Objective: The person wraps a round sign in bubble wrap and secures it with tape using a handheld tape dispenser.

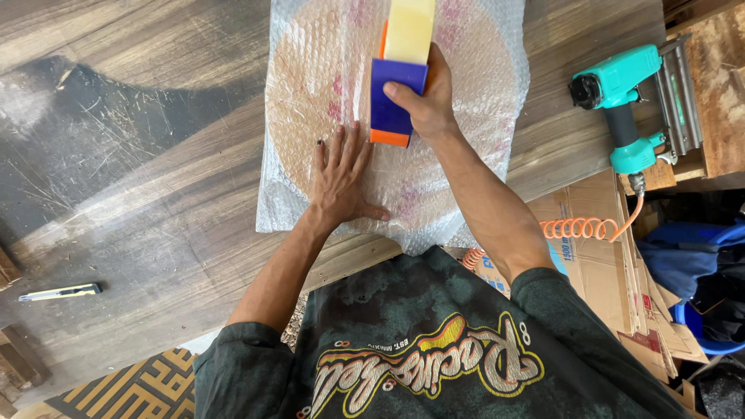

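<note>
Our right hand (425,97) is clamped around the tape dispenser (397,74) on the bubble-wrapped round panel (310,85). Our left hand (341,174) lies flat, fingers spread, pressing the wrap beside it

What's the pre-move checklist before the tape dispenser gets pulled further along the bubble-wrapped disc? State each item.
1. Right hand has a full grip on the tape dispenser: ok.
2. Left hand lies flat on the bubble-wrapped disc, pinning it beside the dispenser: ok.
3. Left fingertips out of the dispenser's path: not ok, they sit right beside its orange end.
4. Tape stuck down behind the dispenser: cannot tell, the wrap hides it.
5. Nail gun apart from the wrap, at the bench's right: ok.
6. Utility knife away from both hands, far left: ok.
</note>
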